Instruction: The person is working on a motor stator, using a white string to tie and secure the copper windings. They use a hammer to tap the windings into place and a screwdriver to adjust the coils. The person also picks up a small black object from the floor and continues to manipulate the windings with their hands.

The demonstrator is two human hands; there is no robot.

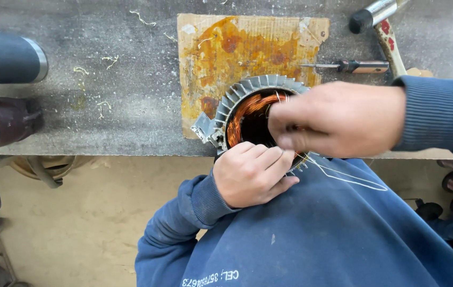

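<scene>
A finned grey metal motor stator (247, 90) with copper windings (243, 112) inside its bore stands on stained cardboard (221, 53) at the bench's near edge. My left hand (253, 172) grips the stator's near rim, fingers curled over it. My right hand (338, 119) hovers over the bore's right side, fingers pinched together on something thin among the windings. A thin pale wire loop (351, 178) trails from the stator across my blue sweatshirt.
A screwdriver (351, 66) and a hammer (383, 24) lie at the back right of the grey bench (104, 106). Two dark cylindrical parts (3, 56) lie at the left edge. Sandy floor (77, 223) shows below.
</scene>
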